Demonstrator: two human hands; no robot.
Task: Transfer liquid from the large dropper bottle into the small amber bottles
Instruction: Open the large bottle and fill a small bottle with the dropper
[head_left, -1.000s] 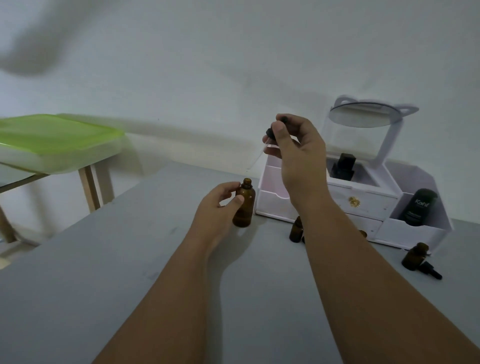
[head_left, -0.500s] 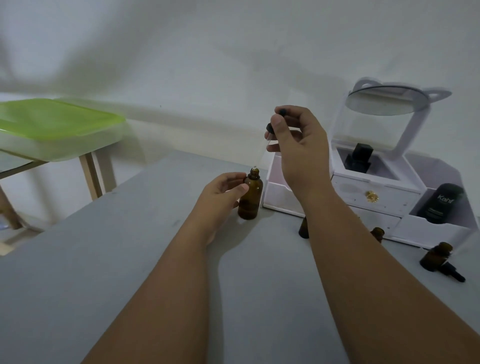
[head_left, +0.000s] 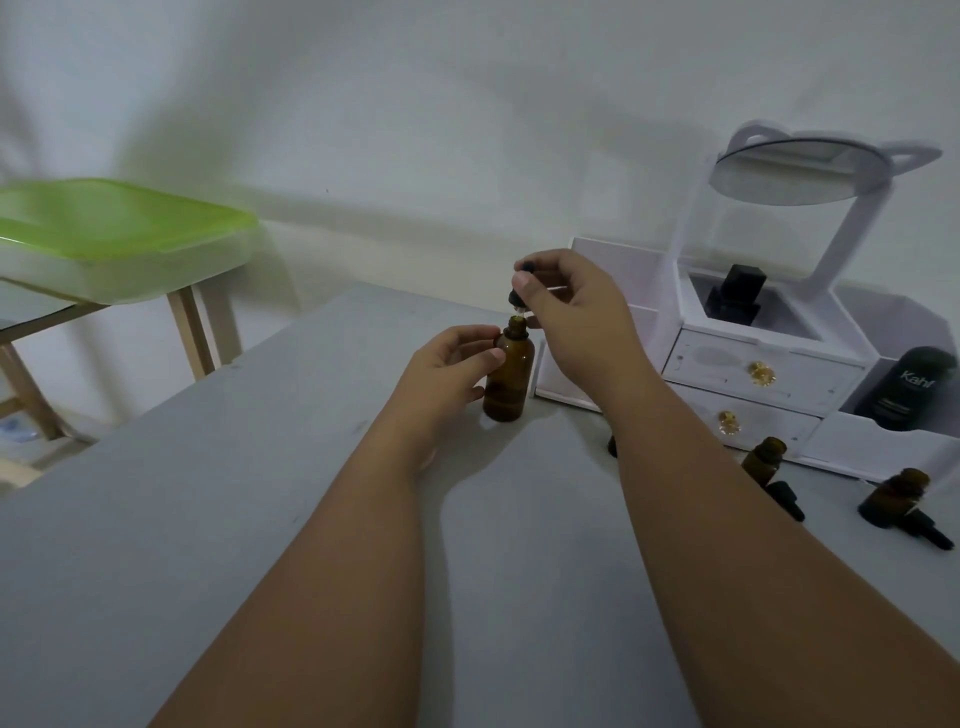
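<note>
The large amber dropper bottle (head_left: 508, 375) stands upright on the grey table (head_left: 208, 519), held at its shoulder by my left hand (head_left: 447, 371). My right hand (head_left: 569, 306) pinches the black dropper cap (head_left: 519, 286) just above the bottle's neck, with the glass tube down inside the bottle. Two small amber bottles (head_left: 763, 458) (head_left: 896, 496) stand open on the right, each with a black dropper cap (head_left: 787, 500) lying beside it. Another small bottle (head_left: 613, 446) is mostly hidden behind my right forearm.
A white cosmetic organiser (head_left: 753, 364) with drawers and a round mirror (head_left: 795, 171) stands at the back right, holding a black bottle (head_left: 735, 293) and a dark tube (head_left: 911, 389). A green-lidded box (head_left: 114, 234) rests on a wooden stand at the left.
My right hand has lowered the dropper from high above the bottle down into its neck. The left hand kept hold of the large bottle. The view shifted left.
</note>
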